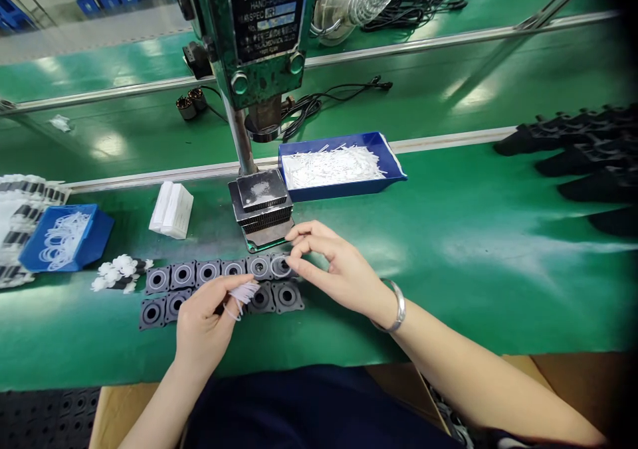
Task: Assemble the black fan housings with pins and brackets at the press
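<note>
My left hand (204, 323) pinches a bundle of thin white rings (244, 293) above the lower row of square black parts. Each black part (288, 295) has a round hole in its middle; they lie in two rows, some of the lower row hidden behind my left hand. In the upper row, pale rings show on several parts. My right hand (331, 263) is over the right end of that row, fingers curved and apart. Its thumb tip is beside a white ring (282, 266) on the last part; whether it touches the ring I cannot tell.
A green hand punch (269, 70) stands over a black metal block (262, 200). Behind is a blue tray (343, 186) of white strips; at left, a blue bin (102, 233) of white rings, white blocks (172, 210) and small white pieces (119, 271). Black parts (593, 163) line the right.
</note>
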{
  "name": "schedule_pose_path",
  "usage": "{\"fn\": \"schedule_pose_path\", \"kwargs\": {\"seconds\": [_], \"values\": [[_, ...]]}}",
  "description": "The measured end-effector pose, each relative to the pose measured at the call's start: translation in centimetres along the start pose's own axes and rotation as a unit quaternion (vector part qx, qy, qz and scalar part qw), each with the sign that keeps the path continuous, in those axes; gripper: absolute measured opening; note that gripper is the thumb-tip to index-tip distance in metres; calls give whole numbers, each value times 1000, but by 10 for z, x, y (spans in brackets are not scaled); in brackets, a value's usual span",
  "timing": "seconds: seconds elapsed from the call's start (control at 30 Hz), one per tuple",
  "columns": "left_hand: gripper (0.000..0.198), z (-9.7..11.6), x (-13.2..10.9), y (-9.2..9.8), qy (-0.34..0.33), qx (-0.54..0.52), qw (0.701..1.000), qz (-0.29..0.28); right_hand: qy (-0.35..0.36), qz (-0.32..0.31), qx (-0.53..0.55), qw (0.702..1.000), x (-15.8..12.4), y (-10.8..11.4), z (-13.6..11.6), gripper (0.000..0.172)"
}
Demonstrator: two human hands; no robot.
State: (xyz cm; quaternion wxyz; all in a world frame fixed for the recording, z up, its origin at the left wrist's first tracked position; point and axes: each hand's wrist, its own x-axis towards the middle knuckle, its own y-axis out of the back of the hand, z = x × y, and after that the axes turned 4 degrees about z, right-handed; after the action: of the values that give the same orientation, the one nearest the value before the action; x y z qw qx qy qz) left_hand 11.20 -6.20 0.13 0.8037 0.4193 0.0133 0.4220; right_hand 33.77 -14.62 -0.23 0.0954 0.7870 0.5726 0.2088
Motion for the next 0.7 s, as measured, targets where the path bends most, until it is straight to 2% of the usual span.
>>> {"fn": "schedule_pose_path", "kwargs": {"seconds": [0.1,0.2,0.27,0.43,0.53,0.7], "values": [[25,-2,4,-4,-99,23,995,-8,-45,-12,-33,998,1,0,11,12],[30,1,9,-14,-218,34,975,-38,-64,-25,-19,997,0,-5,20,12],[31,3,12,-21,-261,55,962,-57,-69,-29,-2,997,0,-8,23,13],[28,6,16,-28,-301,109,943,-88,-121,-16,53,991,-3,-11,26,5],[27,6,16,-29,-311,123,937,-105,-162,-2,76,984,-3,-15,29,17],[27,6,17,-30,-320,123,932,-116,-170,6,118,978,2,-22,37,22]]}}
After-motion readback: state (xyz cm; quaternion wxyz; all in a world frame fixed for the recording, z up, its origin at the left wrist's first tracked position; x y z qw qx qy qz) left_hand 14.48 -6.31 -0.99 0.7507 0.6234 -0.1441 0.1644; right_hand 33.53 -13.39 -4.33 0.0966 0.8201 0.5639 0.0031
